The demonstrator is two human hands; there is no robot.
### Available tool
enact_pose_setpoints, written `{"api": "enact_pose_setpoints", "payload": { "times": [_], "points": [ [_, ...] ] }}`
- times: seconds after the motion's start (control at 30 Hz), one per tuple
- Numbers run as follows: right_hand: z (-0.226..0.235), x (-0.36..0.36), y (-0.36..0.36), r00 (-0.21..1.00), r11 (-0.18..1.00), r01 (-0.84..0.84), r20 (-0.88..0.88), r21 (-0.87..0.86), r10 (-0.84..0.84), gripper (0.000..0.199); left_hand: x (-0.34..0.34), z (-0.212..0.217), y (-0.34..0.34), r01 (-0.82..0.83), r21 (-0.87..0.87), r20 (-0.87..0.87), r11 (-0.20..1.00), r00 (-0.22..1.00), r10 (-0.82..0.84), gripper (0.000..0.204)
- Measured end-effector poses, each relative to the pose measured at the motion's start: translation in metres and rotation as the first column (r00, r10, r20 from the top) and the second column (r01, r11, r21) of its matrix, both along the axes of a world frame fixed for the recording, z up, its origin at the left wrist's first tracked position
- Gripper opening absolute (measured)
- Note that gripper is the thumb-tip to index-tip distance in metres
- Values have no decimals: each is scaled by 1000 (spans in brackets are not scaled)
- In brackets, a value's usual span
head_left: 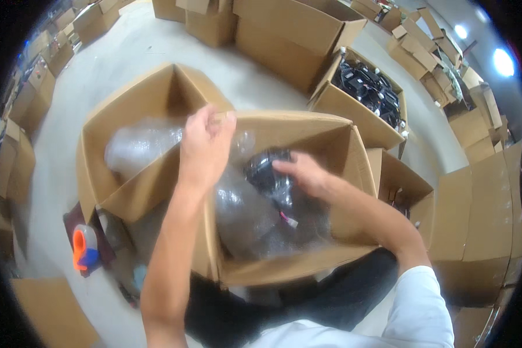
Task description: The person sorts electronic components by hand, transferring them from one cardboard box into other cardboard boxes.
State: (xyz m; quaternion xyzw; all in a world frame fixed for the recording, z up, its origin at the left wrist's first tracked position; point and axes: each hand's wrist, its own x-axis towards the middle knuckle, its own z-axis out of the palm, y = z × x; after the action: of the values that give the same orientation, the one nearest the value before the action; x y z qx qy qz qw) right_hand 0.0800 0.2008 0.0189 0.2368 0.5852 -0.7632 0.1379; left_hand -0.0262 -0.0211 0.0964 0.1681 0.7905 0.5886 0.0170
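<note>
The right hand (304,174) is gripping a glossy black plastic part (265,171) over clear bubble wrap (243,210) in an open brown cardboard box (296,271), its dangling white connector (292,223) possibly risking a snag, while the left hand (206,144) is resting curled by the rim (pinching what, I cannot tell).

The glossy, rounded plastic part (265,168) is coloured black, its thin wire (283,216) pink and its plastic connector (292,223) white. The open rectangular cardboard box (296,274) is toned plain tan, while the clear, crinkled bubble wrap (243,217) is flecked with white glints. Orange and blue are borne by the plastic tape dispenser (79,246), pale grey by the floor (133,55).
</note>
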Motion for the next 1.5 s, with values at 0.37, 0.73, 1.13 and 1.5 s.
{"api": "enact_pose_setpoints", "payload": {
  "times": [0.37, 0.73, 1.13, 1.5],
  "points": [
    [-124, -33, -71, 968, 832, -156, 249, 533, 21, 58, -3, -4, -19, 21, 64, 7, 998, 1000, -22, 45],
    [-92, -20, -45, 998, 1000, 22, 60, 2, -22, 54, 4, -7, -5, 57, -43, -26, 997, 998, -58, 46],
    [-162, 30, -68, 899, 845, -417, 290, 336, 328, 49, 12, -2, 12, 141, -18, -23, 990, 990, -141, 47],
    [-137, -18, -60, 998, 905, -16, 60, 426, -10, 56, 6, -2, 10, 145, -10, 11, 989, 989, -145, 45]
  ]
}}
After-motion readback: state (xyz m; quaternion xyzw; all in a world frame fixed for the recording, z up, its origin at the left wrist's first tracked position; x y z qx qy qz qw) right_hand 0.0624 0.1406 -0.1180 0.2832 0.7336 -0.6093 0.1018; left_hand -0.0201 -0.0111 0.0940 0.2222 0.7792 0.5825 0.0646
